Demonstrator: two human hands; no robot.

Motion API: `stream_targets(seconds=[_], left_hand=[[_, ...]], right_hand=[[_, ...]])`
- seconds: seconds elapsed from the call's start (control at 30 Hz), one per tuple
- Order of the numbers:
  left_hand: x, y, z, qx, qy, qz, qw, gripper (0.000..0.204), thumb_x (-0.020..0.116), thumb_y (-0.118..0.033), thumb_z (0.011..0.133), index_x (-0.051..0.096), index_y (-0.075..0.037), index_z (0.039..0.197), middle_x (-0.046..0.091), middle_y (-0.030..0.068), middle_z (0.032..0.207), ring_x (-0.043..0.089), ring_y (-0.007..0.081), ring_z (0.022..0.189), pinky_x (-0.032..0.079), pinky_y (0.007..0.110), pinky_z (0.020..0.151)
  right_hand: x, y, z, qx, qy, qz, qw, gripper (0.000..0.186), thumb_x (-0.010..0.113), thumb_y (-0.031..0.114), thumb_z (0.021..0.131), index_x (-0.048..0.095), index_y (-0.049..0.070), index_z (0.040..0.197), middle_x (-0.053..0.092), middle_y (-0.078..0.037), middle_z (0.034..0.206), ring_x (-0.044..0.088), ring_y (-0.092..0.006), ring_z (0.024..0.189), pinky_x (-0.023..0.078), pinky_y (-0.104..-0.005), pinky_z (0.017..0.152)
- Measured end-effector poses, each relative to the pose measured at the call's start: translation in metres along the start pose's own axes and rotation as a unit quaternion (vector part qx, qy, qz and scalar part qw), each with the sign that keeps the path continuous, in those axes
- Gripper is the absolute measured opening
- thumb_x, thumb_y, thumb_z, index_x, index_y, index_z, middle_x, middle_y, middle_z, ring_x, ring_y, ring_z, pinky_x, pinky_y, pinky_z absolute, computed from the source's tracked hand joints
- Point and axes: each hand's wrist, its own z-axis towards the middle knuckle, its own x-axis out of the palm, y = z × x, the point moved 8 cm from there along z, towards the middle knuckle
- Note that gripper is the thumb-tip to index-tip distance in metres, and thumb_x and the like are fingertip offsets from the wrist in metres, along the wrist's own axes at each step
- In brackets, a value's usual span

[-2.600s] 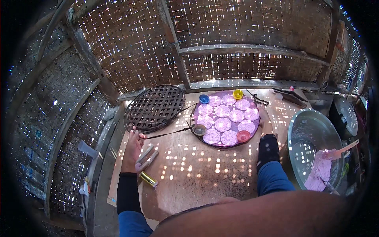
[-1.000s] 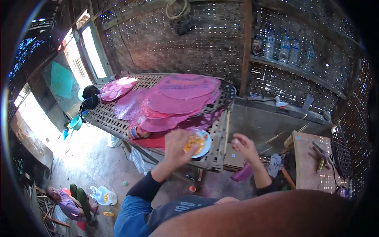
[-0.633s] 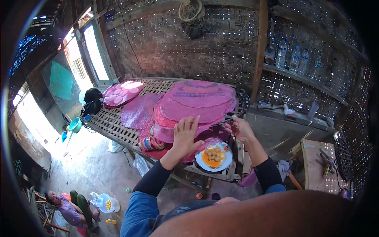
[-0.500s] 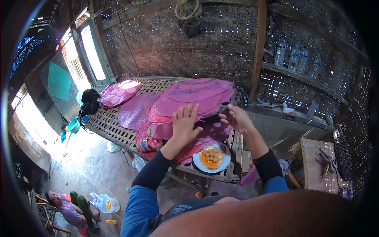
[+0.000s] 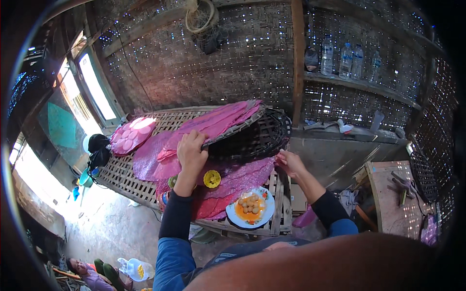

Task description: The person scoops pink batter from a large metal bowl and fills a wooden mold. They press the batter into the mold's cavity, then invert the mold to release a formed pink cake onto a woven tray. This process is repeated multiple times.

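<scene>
My left hand [image 5: 191, 153] is closed on the near edge of a woven tray covered with pink sheets [image 5: 218, 121], which it holds tilted up. Beneath it a dark woven tray [image 5: 274, 133] shows. My right hand [image 5: 290, 164] has its fingers pinched at the right edge of a pink sheet [image 5: 247, 169] lying below the trays. Close to my left wrist sits a small yellow cup [image 5: 212, 179] with dark bits inside. Nearer to me, a white flowered plate [image 5: 268, 216] carries several round brown balls [image 5: 250, 204] in orange sauce.
Everything lies on a slatted bamboo platform [image 5: 114, 167]. Pink discs [image 5: 131, 136] are at its left end, by a black bag [image 5: 98, 149]. Plastic bottles [image 5: 345, 60] stand on a wall shelf. A wooden table [image 5: 388, 194] is at right. A person [image 5: 94, 279] sits at lower left.
My left hand has taken hold of the pink-covered tray's edge and tilted it up, uncovering the dark tray and yellow cup. My right hand has closed at the sheet's edge. The view has shifted.
</scene>
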Motion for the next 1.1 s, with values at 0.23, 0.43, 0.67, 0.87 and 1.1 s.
stream_targets(seconds=[0.23, 0.43, 0.67, 0.87, 1.1], left_hand=[[-0.001, 0.001, 0.000, -0.001, -0.015, -0.005, 1.000, 0.025, 0.061, -0.004, 0.059, 0.061, -0.012, 0.083, 0.052, 0.0036, 0.079, 0.052, 0.0252, 0.077, 0.041, 0.038, 0.063], [0.003, 0.003, 0.001, -0.003, -0.024, -0.013, 1.000, 0.025, 0.060, -0.002, 0.059, 0.061, -0.011, 0.083, 0.052, 0.0044, 0.079, 0.052, 0.0258, 0.076, 0.042, 0.038, 0.064], [0.006, 0.006, 0.006, 0.025, -0.024, -0.030, 0.999, 0.025, 0.059, -0.001, 0.061, 0.061, -0.011, 0.084, 0.052, 0.0039, 0.079, 0.052, 0.0255, 0.075, 0.042, 0.038, 0.064], [0.007, 0.014, 0.008, 0.028, -0.033, -0.015, 0.999, 0.024, 0.058, -0.001, 0.062, 0.060, -0.010, 0.084, 0.053, 0.0042, 0.080, 0.052, 0.0258, 0.075, 0.042, 0.038, 0.063], [0.006, 0.017, 0.010, 0.036, -0.042, -0.032, 0.998, 0.020, 0.059, -0.001, 0.064, 0.058, -0.008, 0.082, 0.053, 0.0060, 0.080, 0.053, 0.0281, 0.076, 0.043, 0.039, 0.066]], right_hand=[[0.005, -0.011, 0.028, 0.049, -0.069, 0.022, 0.996, 0.018, 0.066, 0.026, 0.079, 0.056, 0.011, 0.081, 0.050, 0.002, 0.067, 0.052, -0.0115, 0.062, 0.043, -0.0252, 0.054], [0.049, 0.003, 0.048, 0.036, -0.033, 0.044, 0.998, 0.033, 0.075, 0.034, 0.069, 0.061, 0.014, 0.093, 0.063, 0.000, 0.089, 0.055, -0.0136, 0.069, 0.039, -0.0254, 0.052], [0.077, 0.021, 0.063, -0.023, -0.069, 0.191, 0.979, 0.050, 0.079, 0.014, 0.065, 0.055, -0.007, 0.103, 0.062, -0.013, 0.095, 0.062, -0.0269, 0.079, 0.053, -0.0395, 0.070], [0.082, 0.034, 0.040, -0.042, -0.222, 0.067, 0.972, 0.034, 0.074, 0.010, 0.062, 0.061, -0.003, 0.091, 0.062, -0.012, 0.084, 0.061, -0.0243, 0.066, 0.050, -0.0367, 0.054], [0.067, 0.108, 0.034, -0.222, -0.169, 0.053, 0.959, 0.044, 0.073, 0.016, 0.057, 0.058, -0.012, 0.087, 0.062, -0.011, 0.078, 0.060, -0.0206, 0.063, 0.048, -0.0321, 0.052]])
